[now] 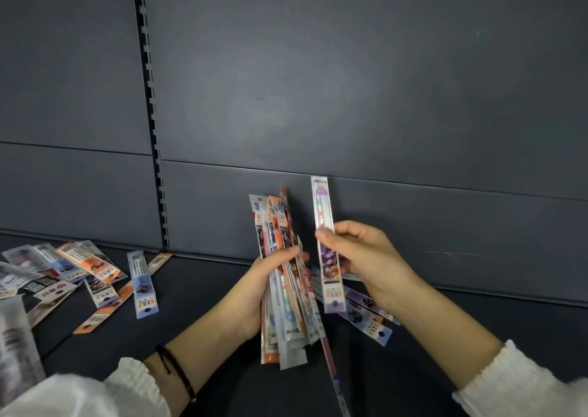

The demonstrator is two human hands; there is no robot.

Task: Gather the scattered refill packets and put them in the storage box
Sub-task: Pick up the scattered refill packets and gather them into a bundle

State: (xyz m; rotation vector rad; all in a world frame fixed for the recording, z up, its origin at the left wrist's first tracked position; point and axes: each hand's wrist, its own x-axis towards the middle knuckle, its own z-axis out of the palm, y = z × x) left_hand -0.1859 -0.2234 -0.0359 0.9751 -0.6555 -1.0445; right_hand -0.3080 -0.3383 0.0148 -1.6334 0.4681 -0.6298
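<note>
Right now the left hand (pixel 254 292) holds an upright bundle of refill packets (pixel 276 225), its grip curled round the middle of the fan with the fingertips on the front. The right hand (pixel 369 257) pinches a single purple packet (pixel 323 206) between thumb and fingers; it stands upright just beside the bundle but apart from it. Loose packets (pixel 95 267) lie strewn over the dark shelf (pixel 197 289) at the left, and a few others (pixel 366 316) lie flat beneath the right hand. The storage box is not in view.

The bundle looks like the weak point. Its packets are slick, fanned and uneven at both ends, and one long strip (pixel 329 357) hangs well below the rest. Sliding the purple packet in would likely call for loosening the left grip, which could let several slip out and scatter. A growing bundle may also outgrow one hand before the left-side pile is collected.
</note>
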